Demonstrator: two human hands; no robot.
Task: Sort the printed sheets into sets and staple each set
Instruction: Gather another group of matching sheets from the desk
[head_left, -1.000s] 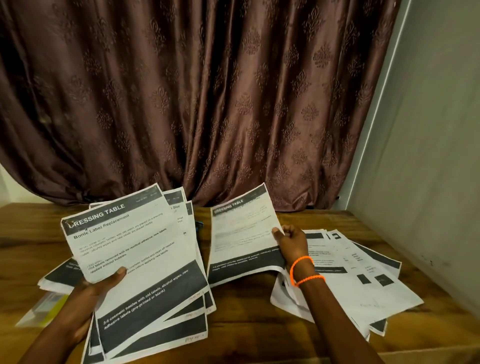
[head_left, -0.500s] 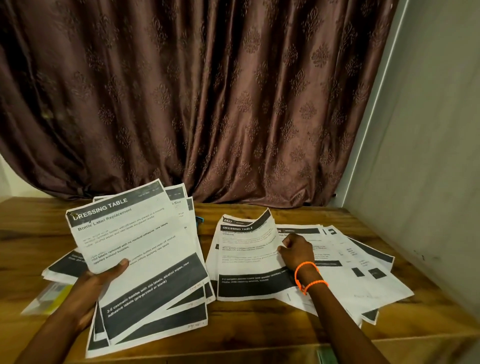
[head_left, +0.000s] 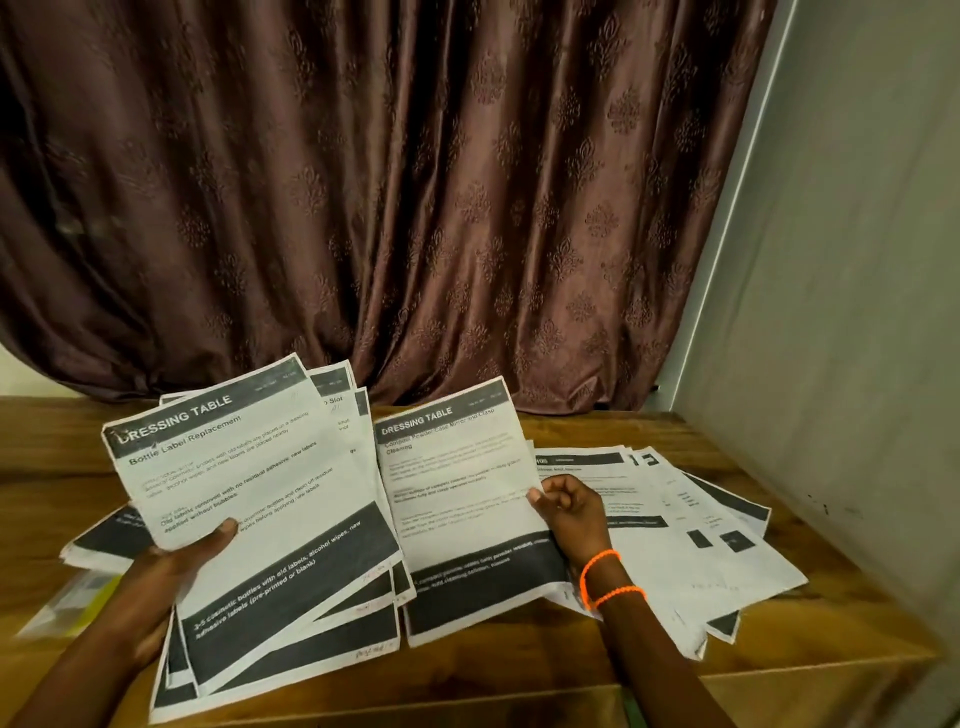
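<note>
Left hand (head_left: 171, 577) holds a fanned stack of sheets (head_left: 270, 519) tilted up toward the camera, thumb pressed on the top page, likely so the "DRESSING TABLE / Bottle Label Replacement" header reads while sorting; the fan leaves lower pages' edges showing. Right hand (head_left: 569, 512) pinches the right edge of a single sheet (head_left: 457, 499), also headed "DRESSING TABLE", raised beside the stack, probably for comparing titles before assigning it to a set. Both grips are closed on paper. Long axes run near to far, headers at the far end, the stack leaning left, the single sheet nearly straight. A loose pile (head_left: 691, 525) lies spread on the bench (head_left: 571, 670) at right, another pile (head_left: 104, 540) behind the left hand. No stapler visible; sorting looks unfinished.
</note>
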